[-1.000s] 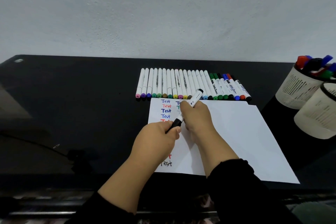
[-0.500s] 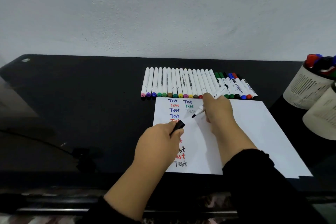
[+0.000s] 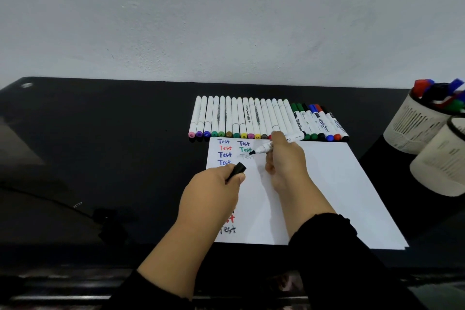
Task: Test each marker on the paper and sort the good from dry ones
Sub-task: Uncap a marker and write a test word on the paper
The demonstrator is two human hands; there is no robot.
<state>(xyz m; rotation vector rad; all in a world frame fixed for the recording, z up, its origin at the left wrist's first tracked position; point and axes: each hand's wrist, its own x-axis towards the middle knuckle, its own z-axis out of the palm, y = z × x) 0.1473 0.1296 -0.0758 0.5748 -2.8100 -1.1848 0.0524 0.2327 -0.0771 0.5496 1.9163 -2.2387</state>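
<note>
Black table (image 3: pixel 125 146), right hand (image 3: pixel 284 158) gripping marker (image 3: pixel 266 147)

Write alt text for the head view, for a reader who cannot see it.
A right hand holds an uncapped black marker with its tip at a sheet of paper bearing coloured "Test" words, while the left hand holds its cap. A row of markers lies beyond on the black table.

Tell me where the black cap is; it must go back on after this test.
In the head view, the black cap is pinched in the left hand over the paper's left part, just left of the right hand holding the uncapped marker.
</note>
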